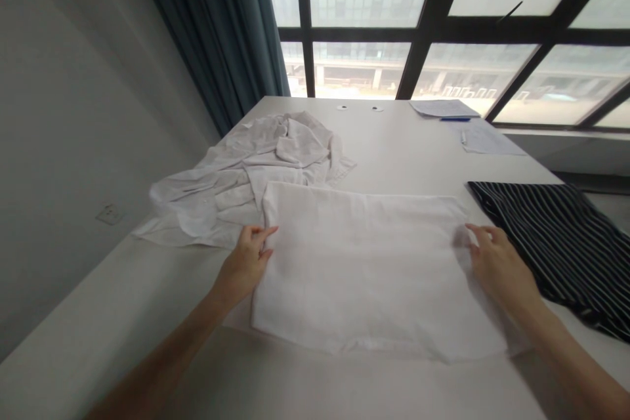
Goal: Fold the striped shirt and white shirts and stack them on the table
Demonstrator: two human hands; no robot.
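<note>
Looking down a long white table (pixel 123 315), we have a plain wall (pixel 73 111) with a small socket (pixel 109 214) on our left, and a dark blue curtain (pixel 207 33) hanging beside a large black-framed window (pixel 443 33) ahead. Toward the far end of the table lie two sheets of paper (pixel 444 108) (pixel 487 139) with a blue pen (pixel 455 119) between them, and two small round marks (pixel 359 107) sit near the far edge. A crumpled white shirt (pixel 236 177) lies in soft, wrinkled heaps on the left, touching the far left corner of a folded white cloth (pixel 364 269). A dark cloth with thin white stripes (pixel 556 243) lies flat on the right, just beside our right hand (pixel 502 269). The folded cloth is thin and soft-looking, roughly rectangular, with faint creases and a slightly uneven near edge, and it lies between our two hands. Our right hand is open and relaxed, its fingers resting at the cloth's right side, with no clench. Our left hand (pixel 243 262) sits at the cloth's left edge with its fingers lightly curved, but we cannot tell whether they are pinching the fabric or only touching it.
</note>
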